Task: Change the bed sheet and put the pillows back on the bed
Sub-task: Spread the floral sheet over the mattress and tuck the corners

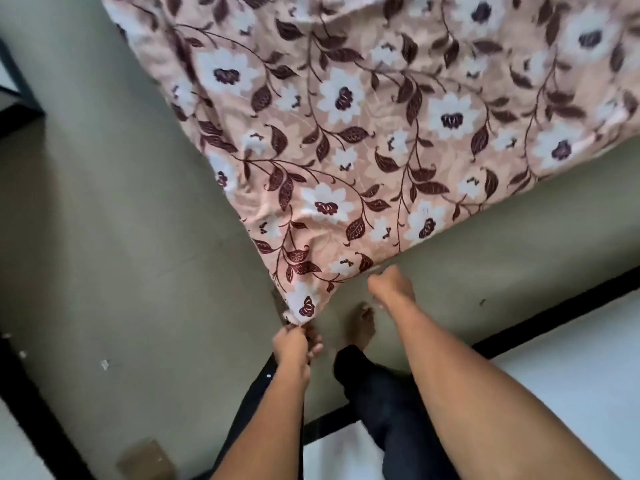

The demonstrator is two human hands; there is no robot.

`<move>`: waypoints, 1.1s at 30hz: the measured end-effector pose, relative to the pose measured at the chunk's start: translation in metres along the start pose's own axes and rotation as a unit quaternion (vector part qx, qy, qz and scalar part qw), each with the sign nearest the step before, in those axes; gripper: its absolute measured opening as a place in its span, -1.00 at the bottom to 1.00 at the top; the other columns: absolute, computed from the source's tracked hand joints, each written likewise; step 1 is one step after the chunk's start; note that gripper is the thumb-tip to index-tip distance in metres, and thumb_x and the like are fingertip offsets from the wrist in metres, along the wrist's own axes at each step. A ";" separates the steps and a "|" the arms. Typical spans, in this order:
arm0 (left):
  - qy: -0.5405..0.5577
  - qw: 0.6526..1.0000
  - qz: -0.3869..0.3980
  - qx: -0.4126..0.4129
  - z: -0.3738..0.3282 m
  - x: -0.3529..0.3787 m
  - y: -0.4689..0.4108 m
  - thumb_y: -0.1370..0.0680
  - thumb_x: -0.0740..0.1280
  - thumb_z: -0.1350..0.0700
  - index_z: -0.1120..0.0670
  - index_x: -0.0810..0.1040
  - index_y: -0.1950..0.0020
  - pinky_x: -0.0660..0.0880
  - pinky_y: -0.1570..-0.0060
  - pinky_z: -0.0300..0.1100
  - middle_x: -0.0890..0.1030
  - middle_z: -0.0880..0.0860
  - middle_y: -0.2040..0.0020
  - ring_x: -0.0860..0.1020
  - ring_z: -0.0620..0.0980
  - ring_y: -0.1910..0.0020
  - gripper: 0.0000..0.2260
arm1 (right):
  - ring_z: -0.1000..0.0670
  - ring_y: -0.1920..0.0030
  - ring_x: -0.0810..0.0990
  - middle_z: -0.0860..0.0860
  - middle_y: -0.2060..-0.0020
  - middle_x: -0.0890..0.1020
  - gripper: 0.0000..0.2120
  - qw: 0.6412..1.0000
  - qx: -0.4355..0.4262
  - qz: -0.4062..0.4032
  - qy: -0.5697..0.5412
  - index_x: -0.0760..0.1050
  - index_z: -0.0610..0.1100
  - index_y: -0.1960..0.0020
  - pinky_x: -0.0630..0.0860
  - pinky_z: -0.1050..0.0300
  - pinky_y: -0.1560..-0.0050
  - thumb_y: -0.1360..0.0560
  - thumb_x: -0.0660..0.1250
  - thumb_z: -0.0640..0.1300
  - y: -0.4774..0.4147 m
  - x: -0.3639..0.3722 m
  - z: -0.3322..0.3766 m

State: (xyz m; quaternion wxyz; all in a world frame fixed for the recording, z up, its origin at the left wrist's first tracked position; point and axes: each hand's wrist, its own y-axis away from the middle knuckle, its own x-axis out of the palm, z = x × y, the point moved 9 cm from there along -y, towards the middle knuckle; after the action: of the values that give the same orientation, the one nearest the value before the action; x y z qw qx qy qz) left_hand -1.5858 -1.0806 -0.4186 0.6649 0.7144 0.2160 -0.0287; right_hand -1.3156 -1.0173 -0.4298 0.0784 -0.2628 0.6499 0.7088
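Note:
A pink bed sheet [363, 133] printed with white flowers and dark brown leaves covers the bed corner that points toward me. Its lowest corner hangs down to the floor. My left hand [292, 344] pinches the tip of that corner. To the right, my right hand [391, 285] sits at the sheet's lower edge with curled fingers; whether it holds the fabric is unclear. No pillows are in view.
The floor [121, 237] is grey-green with a few small scraps on it. My bare feet and dark trousers [381, 393] stand below the bed corner. Black baseboards run along white walls at the bottom left and right [554, 313]. A brown scrap [145, 459] lies on the floor.

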 end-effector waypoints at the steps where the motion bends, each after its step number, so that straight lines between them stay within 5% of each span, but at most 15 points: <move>1: -0.002 1.000 -0.005 0.006 -0.008 -0.002 0.006 -0.61 0.19 0.35 0.15 0.53 -0.05 0.56 0.45 -0.18 0.66 0.17 0.15 0.59 0.07 0.36 -0.83 | -0.14 0.12 0.72 -0.07 0.15 0.72 -0.74 0.998 -0.039 0.004 0.048 0.64 -0.13 0.08 0.69 -0.03 0.03 -0.35 0.30 -0.01 0.018 -0.004 0.012; 4: -0.022 0.998 -0.056 0.026 -0.019 -0.016 0.018 -0.55 0.20 0.32 0.12 0.57 -0.03 0.63 0.23 -0.03 0.68 0.15 0.18 0.63 0.08 0.34 -0.80 | 0.00 0.20 0.61 0.04 0.23 0.61 -0.76 0.960 -0.228 -0.036 0.158 0.57 -0.08 0.11 0.62 0.07 0.12 -0.60 0.28 0.06 0.073 -0.015 0.064; 7: -0.055 0.986 -0.142 0.066 -0.015 -0.033 0.028 -0.41 0.25 0.17 -0.08 0.50 0.05 0.65 0.01 0.05 0.69 0.05 0.17 0.67 0.11 0.25 -0.81 | 0.03 0.22 0.56 0.05 0.21 0.57 -0.79 0.862 -0.436 -0.080 0.248 0.48 -0.07 0.09 0.50 0.12 0.21 -0.62 0.25 0.03 0.116 -0.014 0.110; 9: -0.030 0.986 -0.152 0.066 -0.004 -0.027 0.029 -0.42 0.31 0.10 -0.10 0.49 0.02 0.63 -0.04 0.07 0.68 0.01 0.05 0.67 0.08 0.16 -0.83 | 0.01 0.09 0.58 0.01 0.02 0.59 -0.86 0.802 -0.511 -0.036 0.307 0.49 -0.05 -0.01 0.55 0.09 0.12 -0.63 0.26 0.01 0.125 -0.002 0.125; 12: 0.220 0.973 -0.067 -0.006 0.014 0.016 0.029 -0.59 0.38 -0.07 0.08 0.57 -0.21 0.60 0.00 0.08 0.61 0.05 -0.10 0.58 0.02 -0.03 -0.71 | -0.07 -0.14 0.58 0.00 -0.26 0.52 -0.90 0.741 -0.550 0.047 0.382 0.45 0.00 -0.13 0.58 -0.09 -0.15 -0.64 0.22 -0.04 0.121 0.002 0.143; 15: 0.414 0.909 0.009 -0.051 0.012 0.053 0.023 -0.61 0.31 -0.21 0.11 0.55 -0.28 0.62 0.08 0.04 0.60 0.16 -0.18 0.58 0.17 -0.12 -0.56 | -0.01 -0.02 0.57 0.01 -0.27 0.54 -0.86 0.706 -0.584 0.041 0.398 0.50 -0.04 -0.16 0.59 0.04 -0.08 -0.61 0.28 -0.09 0.115 -0.020 0.163; 17: 0.441 0.896 -0.046 -0.020 0.004 0.057 0.024 -0.60 0.38 -0.10 0.19 0.59 -0.13 0.66 0.30 -0.07 0.65 0.20 -0.03 0.64 0.15 0.12 -0.65 | 0.03 0.03 0.54 0.05 -0.08 0.59 -0.84 0.707 -0.589 0.026 0.391 0.53 -0.03 -0.16 0.58 0.06 -0.08 -0.60 0.30 -0.06 0.106 -0.038 0.175; 19: 0.358 0.912 -0.202 0.003 0.017 0.041 0.042 -0.58 0.45 0.05 0.25 0.66 -0.07 0.67 0.23 -0.03 0.69 0.19 0.11 0.64 0.13 0.27 -0.74 | 0.02 0.04 0.55 0.06 0.00 0.59 -0.87 0.693 -0.597 0.023 0.404 0.55 -0.02 -0.12 0.57 0.08 -0.03 -0.60 0.29 -0.06 0.097 -0.046 0.181; 21: 0.210 0.907 -0.361 0.042 0.019 0.019 0.083 -0.56 0.44 0.15 0.23 0.70 -0.11 0.62 0.06 -0.01 0.72 0.23 0.06 0.67 0.19 0.15 -0.80 | 0.01 0.05 0.56 0.04 0.01 0.60 -0.87 0.677 -0.606 0.021 0.417 0.56 -0.04 -0.12 0.52 0.13 0.04 -0.61 0.29 -0.06 0.094 -0.049 0.184; 23: 0.100 0.887 -0.406 0.195 -0.007 0.020 0.122 -0.53 0.43 0.27 0.20 0.72 -0.09 0.52 0.07 -0.07 0.71 0.18 0.06 0.65 0.16 0.12 -0.84 | -0.04 0.03 0.57 0.00 -0.01 0.60 -0.86 0.668 -0.619 0.008 0.413 0.56 -0.07 -0.13 0.43 0.14 0.08 -0.60 0.30 -0.10 0.095 -0.049 0.189; 26: 0.074 0.888 -0.307 0.336 -0.016 0.053 0.135 -0.46 0.38 0.30 0.17 0.74 -0.06 0.53 0.13 -0.22 0.70 0.00 0.13 0.64 -0.02 0.17 -0.77 | -0.05 0.01 0.57 -0.02 -0.08 0.57 -0.74 0.643 -0.641 -0.002 0.419 0.48 -0.05 -0.24 0.52 0.08 0.07 -0.56 0.32 -0.13 0.102 -0.041 0.191; 29: 0.079 0.940 -0.193 0.271 0.009 0.080 0.105 -0.48 0.40 0.33 0.08 0.76 -0.01 0.52 0.13 -0.35 0.71 -0.14 0.18 0.67 -0.09 0.15 -0.77 | 0.06 0.08 0.47 -0.02 -0.18 0.49 -0.54 0.610 -0.663 0.008 0.434 0.35 -0.03 -0.40 0.45 0.20 0.14 -0.53 0.35 -0.16 0.105 -0.022 0.192; 33: 0.112 0.964 -0.172 0.171 0.033 0.088 0.076 -0.56 0.40 0.22 0.11 0.73 -0.04 0.52 0.06 -0.11 0.73 0.05 0.06 0.64 0.01 0.08 -0.86 | 0.07 0.15 0.45 -0.10 -0.32 0.38 -0.34 0.553 -0.686 0.005 0.474 0.21 0.01 -0.55 0.49 0.21 0.22 -0.52 0.37 -0.17 0.106 0.004 0.194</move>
State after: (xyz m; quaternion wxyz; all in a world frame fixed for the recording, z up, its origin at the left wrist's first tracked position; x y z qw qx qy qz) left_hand -1.4714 -1.0905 -0.3804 0.4899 0.7681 0.4003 -0.0991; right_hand -1.4192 -0.8468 -0.3347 -0.4481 -0.5319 -0.0884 0.7131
